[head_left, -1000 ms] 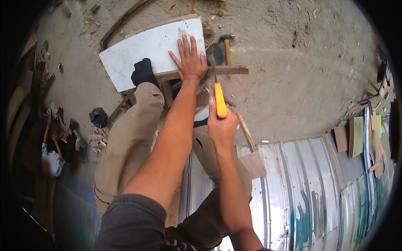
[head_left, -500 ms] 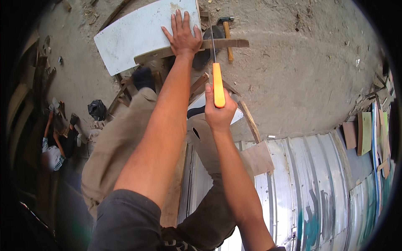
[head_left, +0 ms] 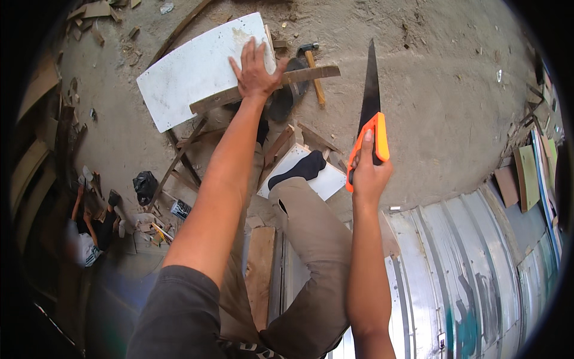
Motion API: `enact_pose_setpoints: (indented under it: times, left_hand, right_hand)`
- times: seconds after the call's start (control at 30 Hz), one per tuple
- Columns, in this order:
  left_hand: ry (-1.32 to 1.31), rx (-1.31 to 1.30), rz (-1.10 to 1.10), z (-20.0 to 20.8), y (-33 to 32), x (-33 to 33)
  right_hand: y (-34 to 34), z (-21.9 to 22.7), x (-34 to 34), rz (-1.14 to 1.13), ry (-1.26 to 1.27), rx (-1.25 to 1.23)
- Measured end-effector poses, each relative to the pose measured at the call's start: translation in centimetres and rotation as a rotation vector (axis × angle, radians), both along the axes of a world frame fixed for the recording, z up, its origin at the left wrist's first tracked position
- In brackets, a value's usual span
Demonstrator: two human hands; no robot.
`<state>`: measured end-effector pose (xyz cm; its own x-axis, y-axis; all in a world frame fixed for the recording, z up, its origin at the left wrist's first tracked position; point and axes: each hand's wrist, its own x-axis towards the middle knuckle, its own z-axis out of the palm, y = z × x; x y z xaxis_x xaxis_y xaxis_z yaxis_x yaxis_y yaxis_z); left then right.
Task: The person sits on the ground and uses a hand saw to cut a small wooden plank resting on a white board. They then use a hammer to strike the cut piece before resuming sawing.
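My right hand is wrapped round the orange handle of a handsaw, its blade pointing away from me, well to the right of the wood. My left hand rests with fingers spread on the right end of a white-faced board, slightly blurred. A narrow, slightly curved wooden strip runs along the board's near edge and juts out past it to the right. The heel of my left hand lies at this strip. Beyond the strip's free end lies a claw hammer with a wooden handle.
A dark sandal lies under the strip. My socked foot rests on a smaller white panel among wood pieces. Corrugated metal sheeting covers the lower right. At left are a black bag and another person.
My right hand has drawn the saw away from the strip, out to the right, and turned it so its flat side shows. My left hand stays on the board.
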<state>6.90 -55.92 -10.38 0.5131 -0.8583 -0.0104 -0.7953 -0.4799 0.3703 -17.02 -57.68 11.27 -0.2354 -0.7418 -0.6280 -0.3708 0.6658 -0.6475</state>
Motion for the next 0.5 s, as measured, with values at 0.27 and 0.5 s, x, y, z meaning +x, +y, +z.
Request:
enact_pose_setpoints:
  times: [0.27, 0.5]
  left_hand:
    - [0.426, 0.301, -0.62, 6.5, 2.5, 1.8]
    - [0.462, 0.207, -0.726, 27.1, 0.9, 1.7]
  right_hand:
    - [1.9, 4.3, 0.3, -0.094, 0.034, -0.008]
    - [2.3, 13.9, 4.6, -0.064, -0.012, -0.346]
